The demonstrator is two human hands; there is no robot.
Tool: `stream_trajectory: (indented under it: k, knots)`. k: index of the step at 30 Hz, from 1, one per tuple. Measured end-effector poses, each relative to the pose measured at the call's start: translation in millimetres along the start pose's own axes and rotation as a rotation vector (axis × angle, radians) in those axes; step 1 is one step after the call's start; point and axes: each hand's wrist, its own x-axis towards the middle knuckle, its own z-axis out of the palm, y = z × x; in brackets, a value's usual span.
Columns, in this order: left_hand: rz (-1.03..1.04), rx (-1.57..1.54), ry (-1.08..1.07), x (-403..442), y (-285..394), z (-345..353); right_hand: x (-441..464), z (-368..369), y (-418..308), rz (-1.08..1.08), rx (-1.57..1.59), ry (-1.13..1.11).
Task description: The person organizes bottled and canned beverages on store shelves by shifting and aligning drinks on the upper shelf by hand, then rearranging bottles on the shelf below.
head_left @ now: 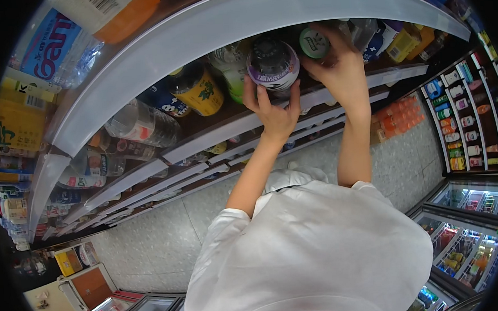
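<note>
My left hand (274, 112) has its fingers and thumb around the near side of a dark-capped bottle with a purple and white label (273, 64), which stands at the front of a shelf. Just to its right, my right hand (340, 66) is curled around a bottle with a green cap (314, 43); some of its fingers are hidden behind that bottle. Left of the purple-labelled bottle are a clear bottle with a green label (232, 72) and a yellow-labelled bottle (198, 90) with a dark body.
A grey shelf edge (242, 18) curves across just above my hands, and a lower shelf edge (225, 128) runs beneath them. More bottles stand on the left. Orange packs (399, 116) sit on the floor at right. Glass-door coolers (462, 245) are behind me.
</note>
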Motion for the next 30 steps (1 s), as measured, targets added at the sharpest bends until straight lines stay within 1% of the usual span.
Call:
stream_trajectory:
  k: [2, 3, 4, 5, 6, 7, 8, 10, 11, 12, 14, 15, 16, 19, 20, 23, 24, 26, 27, 30]
  knots:
    - [0.015, 0.049, -0.091, 1.1, 0.2, -4.1, -5.4, 5.0, 6.0, -0.027, 0.008, 0.047]
    - [0.02, 0.049, -0.092, 0.2, 1.1, -4.9, -8.8, 5.6, 4.7, 0.021, 0.044, 0.056]
    - [-0.037, 0.038, -0.073, -1.8, 1.9, -5.6, -11.8, 6.5, 3.4, 0.066, 0.078, 0.068]
    - [-0.096, 0.025, -0.052, -4.1, 2.6, -5.8, -16.8, 9.2, 4.4, 0.063, 0.078, 0.074]
    - [-0.122, 0.045, -0.092, -6.6, 2.6, -9.4, -22.0, 12.7, 5.6, -0.019, 0.204, 0.181]
    - [-0.095, -0.003, -0.059, -10.7, -2.8, -8.4, -25.1, 13.6, 6.2, -0.101, 0.329, 0.284]
    - [-0.071, -0.047, -0.027, -14.2, -6.2, -8.1, -25.8, 10.3, 6.5, -0.1, 0.33, 0.284]
    - [-0.085, -0.048, -0.021, -10.2, -3.5, -8.4, -25.3, 0.3, 0.3, -0.254, 0.367, 0.34]
    - [-0.096, -0.053, -0.008, -9.3, -2.5, -9.3, -24.5, -2.2, -4.5, -0.256, 0.42, 0.378]
    - [-0.097, -0.048, -0.01, -9.3, -3.3, -10.2, -26.9, -8.8, -6.4, -0.244, 0.443, 0.366]
    - [-0.081, 0.012, -0.073, -8.4, -5.7, -11.4, -27.0, -16.3, -8.5, -0.224, 0.462, 0.458]
    - [-0.092, 0.013, -0.087, -7.8, -5.0, -10.5, -29.4, -19.4, -9.1, -0.158, 0.474, 0.502]
    - [-0.091, 0.018, -0.086, -6.9, -4.1, -9.3, -31.6, -24.3, -7.6, -0.158, 0.478, 0.5]
    - [-0.066, 0.05, -0.111, 0.0, 3.2, -4.1, -37.4, -40.2, 2.2, -0.232, 0.516, 0.324]
    - [-0.071, 0.048, -0.112, 3.7, 5.4, -1.8, -40.2, -42.3, 3.7, -0.229, 0.512, 0.322]
    - [-0.024, 0.046, -0.152, 16.5, 5.3, 7.6, -49.6, -48.1, 5.5, -0.213, 0.55, 0.223]
    - [-0.024, 0.039, -0.155, 19.9, 5.6, 10.0, -50.5, -50.2, 6.4, -0.21, 0.544, 0.229]
    - [-0.073, 0.12, -0.232, 25.6, 6.6, 14.2, -51.7, -55.1, 8.6, -0.215, 0.623, 0.187]
    - [-0.06, 0.097, -0.202, 28.3, 7.4, 16.2, -52.3, -57.3, 8.8, -0.213, 0.614, 0.193]
    - [-0.044, 0.116, -0.215, 27.1, 7.2, 16.7, -51.3, -62.7, 9.5, -0.221, 0.64, 0.181]
